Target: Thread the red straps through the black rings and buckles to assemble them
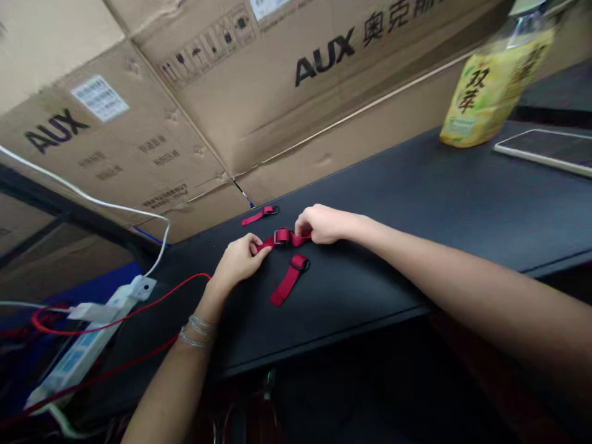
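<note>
A red webbing strap (pixel 282 236) with a dark rectangular buckle near its middle stretches between my two hands, just over the black tabletop. My left hand (pixel 241 258) pinches its left end between thumb and fingers. At the other end, my right hand (pixel 321 223) is closed on the strap, its fingers curled and partly hidden. Just in front of the held piece lies a short red strap (pixel 287 285) with a black ring at its upper end. Behind, close to the cardboard, rests another short red strap (pixel 256 216) with a black buckle.
Large cardboard boxes (pixel 277 111) stand along the back edge of the black table (pixel 398 203). A bottle with a yellow label (pixel 490 92) and a phone (pixel 550 148) are at the right. To the left lie a white power strip (pixel 87 345) and a red cable (pixel 152 302).
</note>
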